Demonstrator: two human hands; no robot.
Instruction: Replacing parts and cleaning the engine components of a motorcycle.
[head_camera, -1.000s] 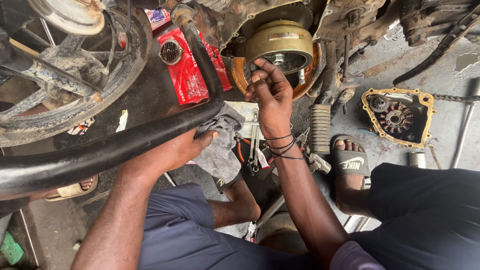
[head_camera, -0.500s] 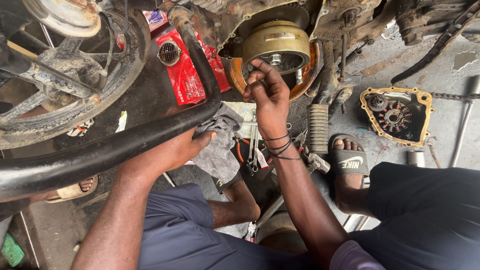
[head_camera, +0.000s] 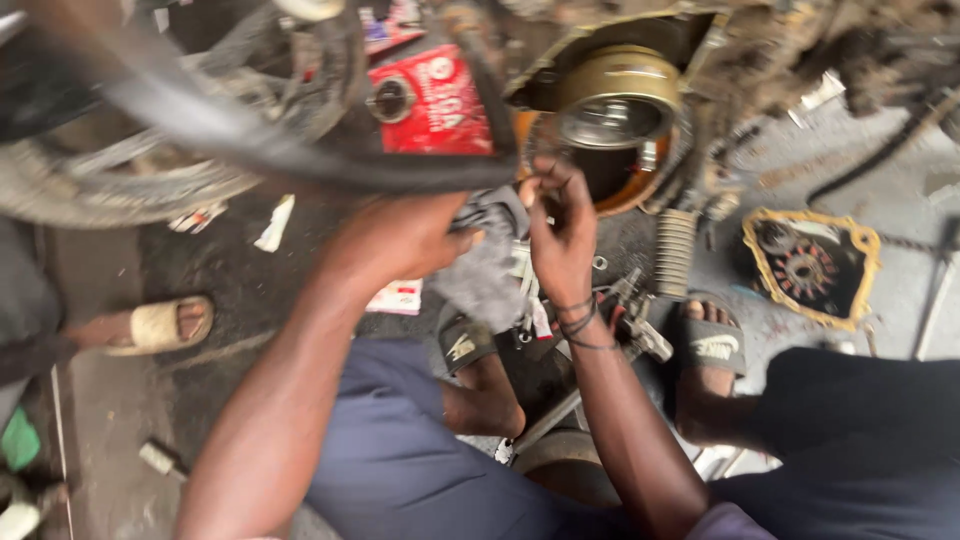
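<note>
The engine (head_camera: 640, 110) fills the top of the view, its round brass-coloured drum (head_camera: 618, 100) set in the open side, with a blurred wheel (head_camera: 150, 150) well to its left. Just below the drum, the right hand (head_camera: 562, 235) has its fingers curled, and I cannot tell whether they pinch anything. Left of it, the left hand (head_camera: 395, 240) grips a grey rag (head_camera: 485, 265).

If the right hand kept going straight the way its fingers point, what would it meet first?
Most likely the round brass-coloured drum in the open engine casing, directly above the right hand. The fingertips sit just below its orange rim; the blur and unclear depth hide whether they already touch.
</note>
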